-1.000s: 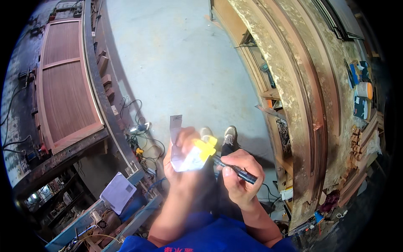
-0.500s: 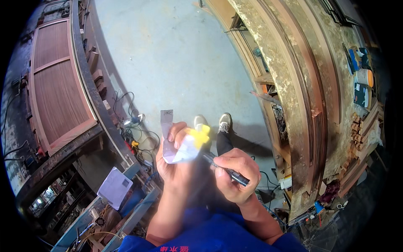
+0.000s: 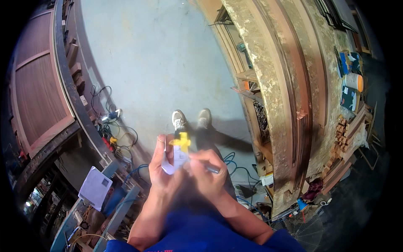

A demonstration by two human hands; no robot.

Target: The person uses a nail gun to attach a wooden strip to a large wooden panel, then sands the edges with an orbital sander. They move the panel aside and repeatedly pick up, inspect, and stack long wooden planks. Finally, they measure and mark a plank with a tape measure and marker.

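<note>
At lower centre of the frame, the left hand point(image 3: 161, 166) grips a small white sheet of paper point(image 3: 175, 158) with a yellow piece point(image 3: 181, 142) at its top edge, fingers curled around its left side. The right hand point(image 3: 208, 173) is closed around a dark pen point(image 3: 212, 169), tip touching the paper. Motion blur obscures the fingertips; the paper's lower part is hidden behind both hands

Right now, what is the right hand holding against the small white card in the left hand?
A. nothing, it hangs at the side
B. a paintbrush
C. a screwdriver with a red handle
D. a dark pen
D: the right hand grips a slim dark pen, its tip at the white card with a yellow piece, held by the left hand.
</note>
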